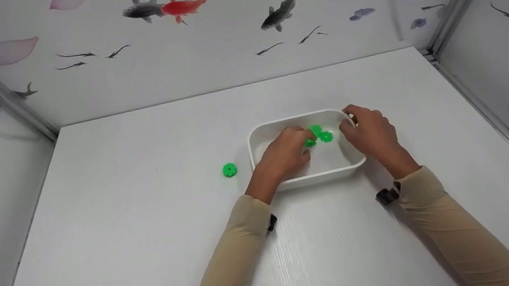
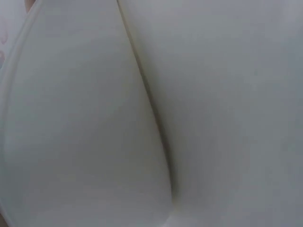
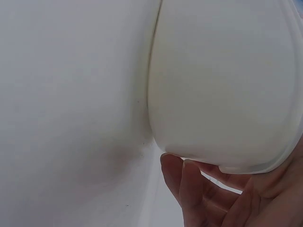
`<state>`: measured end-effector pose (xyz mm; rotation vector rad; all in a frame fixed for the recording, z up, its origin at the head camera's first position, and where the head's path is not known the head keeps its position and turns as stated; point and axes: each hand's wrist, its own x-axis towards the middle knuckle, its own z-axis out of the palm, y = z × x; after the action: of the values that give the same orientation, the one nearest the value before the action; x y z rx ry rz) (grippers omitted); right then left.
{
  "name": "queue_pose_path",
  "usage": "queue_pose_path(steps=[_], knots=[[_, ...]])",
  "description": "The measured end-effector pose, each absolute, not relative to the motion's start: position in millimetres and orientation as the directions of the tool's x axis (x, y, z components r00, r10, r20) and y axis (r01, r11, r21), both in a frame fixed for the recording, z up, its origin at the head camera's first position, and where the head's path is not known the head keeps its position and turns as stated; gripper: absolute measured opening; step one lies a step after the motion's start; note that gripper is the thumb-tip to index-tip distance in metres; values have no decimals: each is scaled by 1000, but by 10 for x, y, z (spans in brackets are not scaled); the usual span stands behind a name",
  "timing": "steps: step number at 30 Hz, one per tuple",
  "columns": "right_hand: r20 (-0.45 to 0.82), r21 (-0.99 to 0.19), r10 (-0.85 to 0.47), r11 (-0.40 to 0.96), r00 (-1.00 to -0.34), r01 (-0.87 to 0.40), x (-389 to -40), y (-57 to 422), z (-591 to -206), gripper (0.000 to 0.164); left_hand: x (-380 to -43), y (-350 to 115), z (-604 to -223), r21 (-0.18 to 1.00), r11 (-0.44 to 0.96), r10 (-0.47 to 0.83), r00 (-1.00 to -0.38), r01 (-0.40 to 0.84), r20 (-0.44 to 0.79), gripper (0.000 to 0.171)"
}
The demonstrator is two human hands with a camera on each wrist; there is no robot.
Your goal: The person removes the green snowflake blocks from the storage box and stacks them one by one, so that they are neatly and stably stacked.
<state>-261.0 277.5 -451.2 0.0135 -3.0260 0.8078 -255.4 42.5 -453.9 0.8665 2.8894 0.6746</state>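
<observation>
Two green pieces lie close together on the floor of the white tray, toward its far side; a third piece shows at the fingers of the left hand. Cannot tell whether that hand pinches it or only touches it; a loose hold could let it drop or skid against its neighbours. The left forearm crosses the near rim of the tray; leaning there could tip or drag it. The right hand grips the tray's right end, thumb inside, other fingers outside the wall. Risk: uneven pull from that end could swing the tray round. The hands are apart. Outside the tray, on the white table, one loose piece lies just beside its left end; a leftward shove of the tray could knock it away.
</observation>
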Motion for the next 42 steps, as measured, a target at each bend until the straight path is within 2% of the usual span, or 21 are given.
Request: queue_pose_path(steps=[7,13,24,29,34,42], knots=[[35,-495,-16,868,-999,-31,-2591,2782,-4508,44,-2588,452,-4565,394,729,579,-812,560,82,36],[20,-496,-18,868,-1000,-25,-2584,2771,-4491,44,-2582,439,-4573,398,732,566,-819,553,95,26],[10,-498,-4,867,-1000,-9,-2590,2769,-4500,45,-2563,438,-4569,398,758,535,-842,516,73,30],[22,-497,-7,868,-1000,-17,-2592,2760,-4499,44,-2534,469,-4533,340,821,474,-879,459,40,17],[32,-501,-7,865,-999,-22,-2596,2758,-4506,45,-2512,514,-4483,288,845,467,-884,451,14,5],[32,-495,-3,869,-999,-18,-2595,2754,-4509,44,-2492,540,-4494,259,853,466,-885,453,15,14]])
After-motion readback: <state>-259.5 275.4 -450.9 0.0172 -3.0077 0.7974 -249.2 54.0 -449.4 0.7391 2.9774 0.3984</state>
